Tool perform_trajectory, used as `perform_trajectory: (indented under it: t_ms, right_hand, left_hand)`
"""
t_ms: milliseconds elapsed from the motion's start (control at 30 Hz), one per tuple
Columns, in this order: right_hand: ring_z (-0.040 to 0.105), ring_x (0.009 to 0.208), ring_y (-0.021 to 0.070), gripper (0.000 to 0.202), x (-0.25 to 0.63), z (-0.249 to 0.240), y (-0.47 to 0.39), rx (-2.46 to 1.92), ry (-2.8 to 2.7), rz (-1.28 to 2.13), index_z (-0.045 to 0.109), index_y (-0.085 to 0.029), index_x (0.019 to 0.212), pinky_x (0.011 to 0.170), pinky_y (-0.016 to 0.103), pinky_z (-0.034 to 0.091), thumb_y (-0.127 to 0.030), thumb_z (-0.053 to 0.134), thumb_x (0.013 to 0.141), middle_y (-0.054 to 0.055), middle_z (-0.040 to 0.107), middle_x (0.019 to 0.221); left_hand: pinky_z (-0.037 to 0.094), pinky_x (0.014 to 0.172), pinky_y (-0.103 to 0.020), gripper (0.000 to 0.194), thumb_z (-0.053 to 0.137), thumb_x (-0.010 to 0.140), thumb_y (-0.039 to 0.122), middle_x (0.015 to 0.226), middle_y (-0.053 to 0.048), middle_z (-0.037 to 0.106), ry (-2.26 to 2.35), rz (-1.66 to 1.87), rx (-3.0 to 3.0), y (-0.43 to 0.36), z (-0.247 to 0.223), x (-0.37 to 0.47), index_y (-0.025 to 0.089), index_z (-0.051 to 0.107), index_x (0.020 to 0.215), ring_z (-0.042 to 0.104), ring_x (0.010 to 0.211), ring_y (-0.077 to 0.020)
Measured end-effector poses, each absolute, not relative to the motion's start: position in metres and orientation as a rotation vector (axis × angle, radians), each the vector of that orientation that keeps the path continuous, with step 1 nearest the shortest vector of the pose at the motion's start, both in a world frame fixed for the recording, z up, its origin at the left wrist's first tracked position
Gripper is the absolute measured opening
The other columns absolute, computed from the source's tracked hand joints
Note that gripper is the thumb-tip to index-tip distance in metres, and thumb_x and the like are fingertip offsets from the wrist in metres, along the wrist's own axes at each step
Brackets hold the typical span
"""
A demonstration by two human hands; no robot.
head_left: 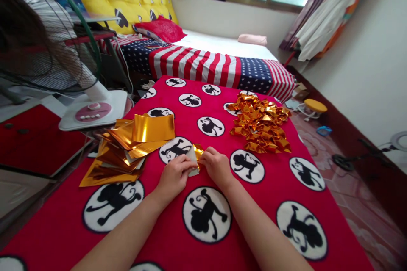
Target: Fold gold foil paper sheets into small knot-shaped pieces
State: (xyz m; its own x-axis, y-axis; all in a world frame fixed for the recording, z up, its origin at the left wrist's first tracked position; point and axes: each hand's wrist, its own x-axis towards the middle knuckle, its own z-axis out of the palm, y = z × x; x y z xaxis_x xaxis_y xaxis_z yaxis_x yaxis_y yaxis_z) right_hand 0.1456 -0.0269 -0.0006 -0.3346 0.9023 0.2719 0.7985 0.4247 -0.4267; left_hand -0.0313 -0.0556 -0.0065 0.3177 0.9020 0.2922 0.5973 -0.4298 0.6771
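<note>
Between my two hands, near the middle of the table, is a partly folded sheet of gold foil paper [198, 151], its pale back showing on the left and shiny gold on the right. My left hand [177, 173] pinches its left side. Closed on the right side is my right hand [216, 165], fingers bent over the paper. To the left lies a loose, uneven stack of flat gold foil sheets [154, 128]. On the right sits a heap of folded gold foil pieces [262, 120].
A red cloth with monkey prints [203, 95] covers the table. A white-based fan [95, 110] stands at the left edge. Beyond the far edge is a bed [203, 65] with a flag-patterned cover. A yellow stool [316, 106] is on the floor at right.
</note>
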Motion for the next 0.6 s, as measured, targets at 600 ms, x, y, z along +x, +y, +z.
perform_trajectory:
  t_ms: [600]
  right_hand:
    - [0.054,0.085,0.0181,0.015,0.135,0.0,-0.041,-1.484,-2.14,0.369,0.06,-0.019,0.088,0.076,0.026,0.039,-0.007,0.052,0.086,0.005,0.059,0.091]
  left_hand:
    - [0.042,0.093,-0.04,0.032,0.05,0.087,0.008,0.109,-0.002,0.071,1.099,0.735,2.421,-0.046,0.009,-0.054,0.028,0.072,0.099,0.057,0.106,-0.02]
